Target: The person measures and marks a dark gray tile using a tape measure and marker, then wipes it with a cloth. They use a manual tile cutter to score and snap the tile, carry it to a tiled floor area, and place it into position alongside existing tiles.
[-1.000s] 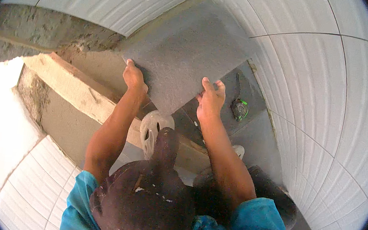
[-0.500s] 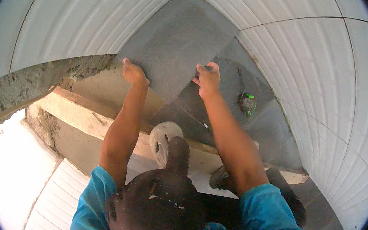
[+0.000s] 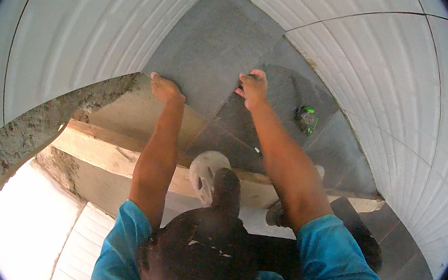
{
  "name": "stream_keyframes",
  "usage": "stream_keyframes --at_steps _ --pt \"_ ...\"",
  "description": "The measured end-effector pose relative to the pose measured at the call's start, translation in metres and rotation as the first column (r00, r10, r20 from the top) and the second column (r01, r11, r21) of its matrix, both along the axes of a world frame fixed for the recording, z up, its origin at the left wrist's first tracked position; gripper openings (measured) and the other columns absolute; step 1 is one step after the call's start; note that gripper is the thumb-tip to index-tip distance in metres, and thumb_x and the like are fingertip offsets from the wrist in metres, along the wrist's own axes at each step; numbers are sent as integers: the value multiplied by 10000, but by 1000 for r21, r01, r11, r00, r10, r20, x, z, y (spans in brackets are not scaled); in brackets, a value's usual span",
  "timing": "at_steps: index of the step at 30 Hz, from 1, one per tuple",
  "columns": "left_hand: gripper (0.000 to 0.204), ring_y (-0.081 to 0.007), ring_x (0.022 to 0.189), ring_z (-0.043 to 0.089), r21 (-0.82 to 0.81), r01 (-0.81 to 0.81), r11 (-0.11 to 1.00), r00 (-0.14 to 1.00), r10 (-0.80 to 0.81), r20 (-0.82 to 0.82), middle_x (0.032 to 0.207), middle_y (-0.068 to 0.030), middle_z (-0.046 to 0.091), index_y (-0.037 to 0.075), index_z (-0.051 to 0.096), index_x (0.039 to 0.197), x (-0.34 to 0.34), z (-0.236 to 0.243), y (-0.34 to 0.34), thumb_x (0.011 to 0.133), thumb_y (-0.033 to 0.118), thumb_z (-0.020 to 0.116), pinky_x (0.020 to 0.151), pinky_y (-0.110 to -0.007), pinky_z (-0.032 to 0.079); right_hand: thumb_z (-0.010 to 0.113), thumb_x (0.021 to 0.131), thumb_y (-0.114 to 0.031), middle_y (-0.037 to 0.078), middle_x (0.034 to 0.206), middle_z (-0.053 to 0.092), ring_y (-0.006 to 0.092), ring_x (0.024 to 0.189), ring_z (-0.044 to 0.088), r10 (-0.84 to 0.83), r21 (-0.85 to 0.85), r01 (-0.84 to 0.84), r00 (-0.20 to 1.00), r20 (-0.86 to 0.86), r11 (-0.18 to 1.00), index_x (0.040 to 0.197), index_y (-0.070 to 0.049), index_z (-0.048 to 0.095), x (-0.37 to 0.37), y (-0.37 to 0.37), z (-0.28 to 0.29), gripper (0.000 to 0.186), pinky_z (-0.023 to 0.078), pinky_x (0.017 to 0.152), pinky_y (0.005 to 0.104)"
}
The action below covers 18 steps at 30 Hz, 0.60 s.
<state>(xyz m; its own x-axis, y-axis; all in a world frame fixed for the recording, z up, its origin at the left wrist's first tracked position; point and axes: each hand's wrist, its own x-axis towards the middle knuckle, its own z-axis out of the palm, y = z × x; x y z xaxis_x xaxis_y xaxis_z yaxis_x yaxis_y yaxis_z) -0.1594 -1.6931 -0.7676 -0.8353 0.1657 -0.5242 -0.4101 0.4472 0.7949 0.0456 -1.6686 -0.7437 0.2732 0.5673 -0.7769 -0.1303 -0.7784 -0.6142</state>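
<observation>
A large grey square tile (image 3: 212, 50) lies flat-faced toward me in the corner between white ribbed wall tiles. My left hand (image 3: 165, 87) grips its lower left edge. My right hand (image 3: 252, 88) grips its lower right edge. Both arms stretch forward from blue sleeves. Below the tile lies a grey floor surface (image 3: 270, 117) with ridged dark adhesive.
A small green and black tool (image 3: 306, 119) lies on the grey floor to the right of my right hand. A wooden beam (image 3: 112, 152) crosses below my arms, over rough mortar (image 3: 26, 128). White ribbed wall tiles (image 3: 387, 64) stand on both sides. A dark cap (image 3: 206, 248) fills the lower middle.
The grey tile has moved farther from me into the corner, with both hands still on its lower edges. My view has shifted forward and the arms are more extended.
</observation>
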Motion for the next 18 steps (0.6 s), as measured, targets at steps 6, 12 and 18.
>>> stream_keyframes --at_steps 6,12,18 --pt "614 -366 1010 588 19 34 999 997 -33 -67 1173 -243 621 -115 573 1194 -2 -22 -3 1000 445 414 899 -466 440 664 863 -44 70 1034 562 239 937 598 5 39 -7 998 60 999 1120 -87 535 6 -2 -24 290 607 741 441" --pt "634 -368 981 587 92 7 996 999 -12 44 1147 -246 617 -117 564 1178 -7 -42 -8 1009 465 380 892 -465 441 645 849 -11 81 999 595 234 864 630 108 77 -124 977 186 989 1132 -42 583 8 -5 -49 292 625 687 412" --pt "638 -383 1012 580 -86 117 989 986 -126 -109 1179 -255 578 -101 494 1218 -5 -54 -15 1001 485 363 888 -480 450 666 820 -5 97 946 632 223 740 654 -63 -64 80 969 238 995 1057 -16 630 -6 0 -45 240 619 592 380"
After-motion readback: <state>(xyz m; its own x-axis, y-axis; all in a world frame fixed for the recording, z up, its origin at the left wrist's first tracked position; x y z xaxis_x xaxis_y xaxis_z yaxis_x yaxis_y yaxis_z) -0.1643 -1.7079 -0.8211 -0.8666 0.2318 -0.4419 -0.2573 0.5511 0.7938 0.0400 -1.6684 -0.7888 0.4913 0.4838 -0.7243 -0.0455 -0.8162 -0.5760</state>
